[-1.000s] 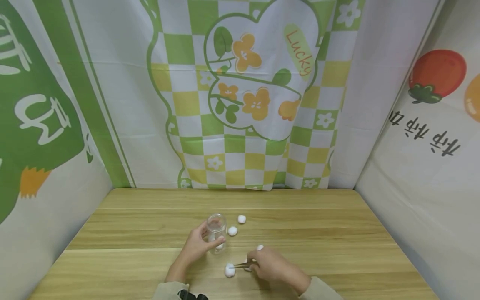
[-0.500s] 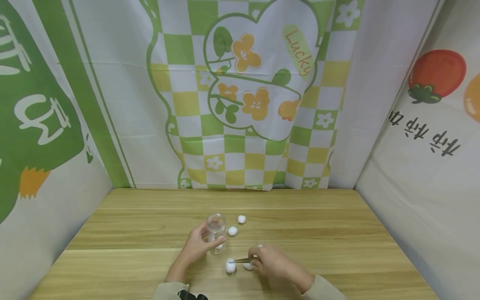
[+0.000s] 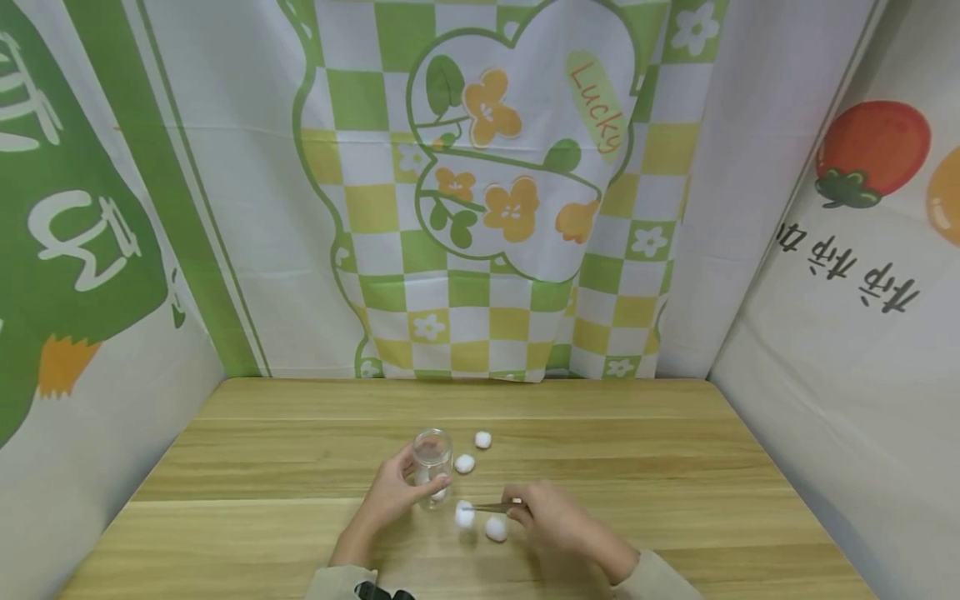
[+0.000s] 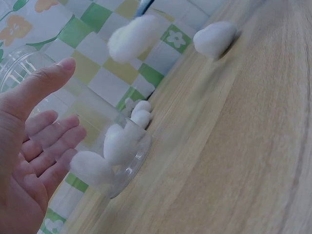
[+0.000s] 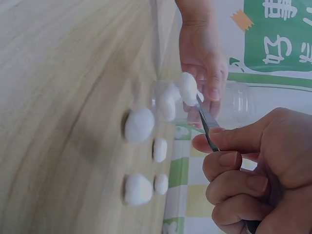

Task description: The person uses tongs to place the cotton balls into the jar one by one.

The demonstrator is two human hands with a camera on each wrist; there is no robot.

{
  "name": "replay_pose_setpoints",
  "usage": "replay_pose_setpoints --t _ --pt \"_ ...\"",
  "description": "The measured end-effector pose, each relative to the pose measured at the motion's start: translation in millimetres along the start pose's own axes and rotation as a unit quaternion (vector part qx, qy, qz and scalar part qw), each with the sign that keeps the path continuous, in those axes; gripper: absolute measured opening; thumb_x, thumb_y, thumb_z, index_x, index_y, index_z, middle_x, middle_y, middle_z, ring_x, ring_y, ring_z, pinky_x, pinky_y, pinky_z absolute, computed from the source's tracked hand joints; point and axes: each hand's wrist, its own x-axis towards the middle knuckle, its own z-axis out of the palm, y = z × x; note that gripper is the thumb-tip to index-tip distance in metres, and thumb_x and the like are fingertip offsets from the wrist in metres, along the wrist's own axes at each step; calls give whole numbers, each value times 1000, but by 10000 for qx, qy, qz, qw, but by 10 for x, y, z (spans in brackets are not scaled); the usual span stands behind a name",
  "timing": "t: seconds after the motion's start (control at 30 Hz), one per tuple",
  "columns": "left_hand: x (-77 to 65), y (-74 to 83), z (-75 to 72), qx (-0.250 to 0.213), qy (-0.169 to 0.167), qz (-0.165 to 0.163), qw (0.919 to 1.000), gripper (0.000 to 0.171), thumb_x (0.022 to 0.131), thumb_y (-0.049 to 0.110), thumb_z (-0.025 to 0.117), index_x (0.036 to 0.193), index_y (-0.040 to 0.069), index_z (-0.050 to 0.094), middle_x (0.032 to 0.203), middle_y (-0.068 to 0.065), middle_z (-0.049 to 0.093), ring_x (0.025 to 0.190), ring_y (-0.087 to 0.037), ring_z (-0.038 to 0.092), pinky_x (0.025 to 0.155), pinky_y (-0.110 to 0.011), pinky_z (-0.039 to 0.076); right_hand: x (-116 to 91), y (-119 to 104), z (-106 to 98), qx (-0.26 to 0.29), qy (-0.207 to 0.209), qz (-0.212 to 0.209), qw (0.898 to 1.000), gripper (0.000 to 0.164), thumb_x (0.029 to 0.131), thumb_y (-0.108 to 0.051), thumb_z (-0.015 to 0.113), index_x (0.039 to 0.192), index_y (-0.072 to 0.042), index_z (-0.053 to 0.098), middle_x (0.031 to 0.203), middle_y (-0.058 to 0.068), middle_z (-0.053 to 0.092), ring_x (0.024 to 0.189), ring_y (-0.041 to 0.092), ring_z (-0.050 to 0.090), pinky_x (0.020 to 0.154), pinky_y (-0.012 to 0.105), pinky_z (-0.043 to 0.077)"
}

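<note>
My left hand (image 3: 402,483) grips a clear jar (image 3: 432,450), its thumb and fingers round the side; the jar stands upright on the table. Inside at its bottom lie white cotton balls (image 4: 119,145). My right hand (image 3: 551,512) holds metal tweezers (image 5: 206,120), with the fingers curled round them. Their tips pinch a cotton ball (image 5: 187,88), raised off the table close to the jar's right side. Another cotton ball (image 3: 497,528) rests on the table just left of my right hand.
Two loose cotton balls, a farther one (image 3: 483,439) and a nearer one (image 3: 465,463), lie behind and right of the jar. The wooden table (image 3: 637,433) ends at a printed cloth (image 3: 480,325), with cloth walls at both sides.
The tweezers with the cotton ball have risen off the table and moved away from the person, toward the jar. My left hand and the jar have stayed in place.
</note>
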Motion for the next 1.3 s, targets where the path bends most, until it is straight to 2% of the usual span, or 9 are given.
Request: replay_pose_setpoints --t 0.17,0.57,0.8,0.97,1.2,1.3 --pt "3 -2 6 0 30 -32 10000 64 78 22 80 134 10 54 133 -15 62 127 -39 56 110 -56 44 -5 -17 -78 115 128 -23 9998 10 92 -9 60 96 -3 67 82 10 73 58 -5 44 50 11 40" --pt "-10 -3 5 118 70 -8 9999 64 78 23 80 134 8 53 133 -18 61 126 -42 55 108 -57 45 -3 -30 -251 -89 502 -101 9986 11 93 -10 59 100 -6 67 79 9 72 57 -6 42 49 11 38" --pt "-5 16 23 -64 71 -100 9999 62 77 20 81 132 11 55 132 -15 62 128 -39 55 112 -56 42 13 -80 -334 -216 657 -62 9976 11 94 -11 59 99 -6 67 72 5 67 53 -5 35 46 11 31" --pt "-3 46 50 -104 54 -63 9999 58 76 20 82 128 12 58 129 -15 64 125 -38 57 110 -55 44 15 -120 -424 -56 674 -38 9977 14 94 -10 58 103 -4 67 74 5 68 53 -5 38 46 10 34" --pt "-14 67 50 -140 31 -129 9998 59 77 20 81 130 14 57 132 -14 63 127 -39 56 109 -56 44 25 -142 -473 12 677 -34 9977 13 94 -10 58 103 -3 66 62 -2 55 48 -5 31 43 6 24" --pt "-11 53 51 -93 18 -126 9999 60 77 21 81 131 13 56 133 -15 62 127 -40 55 110 -57 44 42 -146 -480 -23 782 -14 9969 13 94 -9 58 103 -4 66 60 -3 52 48 -5 31 43 7 23"
